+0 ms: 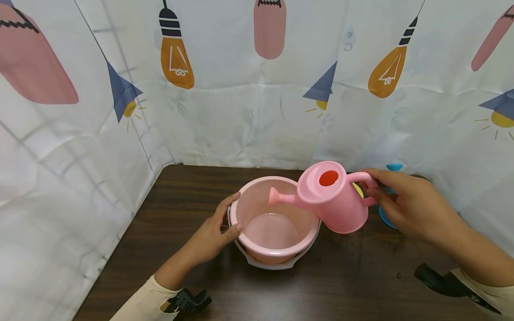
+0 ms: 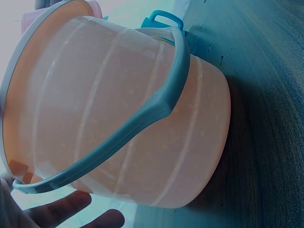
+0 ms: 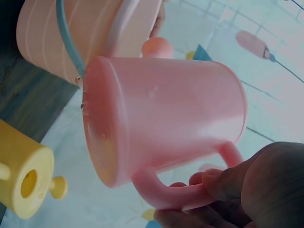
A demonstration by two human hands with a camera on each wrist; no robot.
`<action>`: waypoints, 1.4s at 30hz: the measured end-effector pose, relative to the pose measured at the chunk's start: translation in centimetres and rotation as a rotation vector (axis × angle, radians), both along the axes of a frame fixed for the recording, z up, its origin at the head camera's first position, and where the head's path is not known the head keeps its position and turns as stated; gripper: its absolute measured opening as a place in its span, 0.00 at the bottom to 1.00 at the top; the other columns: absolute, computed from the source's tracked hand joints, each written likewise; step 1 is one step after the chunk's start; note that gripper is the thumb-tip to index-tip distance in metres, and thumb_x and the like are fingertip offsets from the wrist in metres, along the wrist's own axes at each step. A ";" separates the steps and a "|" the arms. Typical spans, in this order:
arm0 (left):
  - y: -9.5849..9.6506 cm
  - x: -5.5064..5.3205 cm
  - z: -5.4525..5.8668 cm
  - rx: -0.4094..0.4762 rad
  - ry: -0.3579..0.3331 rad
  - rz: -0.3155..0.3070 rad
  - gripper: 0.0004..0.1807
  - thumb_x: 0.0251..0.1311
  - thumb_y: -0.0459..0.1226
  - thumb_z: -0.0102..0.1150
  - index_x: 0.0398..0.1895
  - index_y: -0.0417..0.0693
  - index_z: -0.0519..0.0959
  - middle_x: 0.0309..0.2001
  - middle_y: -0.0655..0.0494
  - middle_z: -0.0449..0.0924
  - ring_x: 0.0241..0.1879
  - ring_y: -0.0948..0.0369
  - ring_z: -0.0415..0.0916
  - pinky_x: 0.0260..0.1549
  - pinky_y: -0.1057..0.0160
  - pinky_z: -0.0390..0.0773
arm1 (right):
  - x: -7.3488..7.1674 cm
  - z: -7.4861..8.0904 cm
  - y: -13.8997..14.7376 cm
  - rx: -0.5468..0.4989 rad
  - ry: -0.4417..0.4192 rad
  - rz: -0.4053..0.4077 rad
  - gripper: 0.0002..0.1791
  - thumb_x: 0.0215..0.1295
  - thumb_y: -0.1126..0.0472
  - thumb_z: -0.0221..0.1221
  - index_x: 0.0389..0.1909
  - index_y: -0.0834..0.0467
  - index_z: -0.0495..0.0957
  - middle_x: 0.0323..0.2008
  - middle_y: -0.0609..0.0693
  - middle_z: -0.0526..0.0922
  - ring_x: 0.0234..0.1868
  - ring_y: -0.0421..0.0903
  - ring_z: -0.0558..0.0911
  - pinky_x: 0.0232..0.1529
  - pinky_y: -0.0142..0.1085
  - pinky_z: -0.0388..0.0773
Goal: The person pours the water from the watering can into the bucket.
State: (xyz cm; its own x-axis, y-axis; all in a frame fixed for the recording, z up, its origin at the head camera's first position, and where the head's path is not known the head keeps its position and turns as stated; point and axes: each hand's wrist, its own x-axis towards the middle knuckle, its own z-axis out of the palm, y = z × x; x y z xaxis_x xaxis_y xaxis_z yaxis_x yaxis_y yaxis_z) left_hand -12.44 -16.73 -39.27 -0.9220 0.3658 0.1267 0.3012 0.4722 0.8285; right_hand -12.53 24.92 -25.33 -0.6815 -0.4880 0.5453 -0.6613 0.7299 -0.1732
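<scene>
A pink bucket (image 1: 273, 249) stands at the table's middle, its pale handle (image 2: 147, 114) lowered against its side. My left hand (image 1: 226, 218) holds the bucket's left rim, thumb on the edge and fingers (image 2: 71, 209) round the wall. My right hand (image 1: 375, 189) grips the handle of a pink watering can (image 1: 335, 203), held above the table at the bucket's right. The can is tipped left, so its spout (image 1: 277, 196) hangs over the bucket's opening. No stream of water shows. The bucket's inside looks wet.
A yellow watering can (image 3: 23, 175) and a blue one (image 1: 387, 216) stand behind the pink can, near the right curtain. Patterned curtains (image 1: 257, 111) close the dark wooden table (image 1: 345, 281) at the back and on both sides.
</scene>
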 end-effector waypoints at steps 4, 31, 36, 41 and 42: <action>0.0 0.0 0.0 0.000 -0.003 0.004 0.41 0.71 0.52 0.56 0.81 0.71 0.47 0.61 0.45 0.77 0.58 0.52 0.77 0.57 0.41 0.73 | 0.0 0.3 -0.3 0.012 0.006 -0.002 0.24 0.57 0.73 0.70 0.53 0.49 0.84 0.33 0.35 0.83 0.31 0.35 0.86 0.33 0.22 0.75; 0.0 -0.1 -0.1 0.000 0.030 -0.006 0.41 0.70 0.54 0.57 0.81 0.66 0.49 0.64 0.42 0.74 0.60 0.51 0.76 0.57 0.42 0.74 | -0.7 1.6 -1.8 0.089 0.028 0.021 0.21 0.61 0.71 0.68 0.51 0.45 0.84 0.30 0.36 0.81 0.30 0.35 0.77 0.29 0.36 0.77; -0.1 -0.2 -0.3 0.008 0.047 -0.016 0.42 0.70 0.55 0.56 0.81 0.65 0.49 0.64 0.41 0.74 0.60 0.50 0.76 0.57 0.42 0.74 | -0.7 1.7 -1.9 0.095 0.021 0.016 0.21 0.62 0.70 0.68 0.52 0.44 0.84 0.30 0.35 0.80 0.30 0.35 0.76 0.30 0.37 0.78; -0.1 -0.1 -0.2 0.014 0.030 -0.008 0.41 0.70 0.53 0.57 0.81 0.66 0.49 0.65 0.42 0.74 0.60 0.51 0.76 0.58 0.43 0.74 | -0.7 1.8 -2.0 0.100 0.007 0.006 0.20 0.64 0.69 0.67 0.51 0.44 0.84 0.29 0.35 0.79 0.30 0.35 0.75 0.30 0.36 0.77; -0.1 -0.1 -0.2 0.015 0.025 -0.006 0.41 0.70 0.52 0.57 0.81 0.67 0.49 0.65 0.42 0.73 0.60 0.51 0.76 0.58 0.43 0.74 | -0.7 1.8 -2.0 0.101 0.007 0.003 0.19 0.64 0.69 0.67 0.50 0.45 0.84 0.29 0.35 0.79 0.30 0.36 0.75 0.29 0.36 0.76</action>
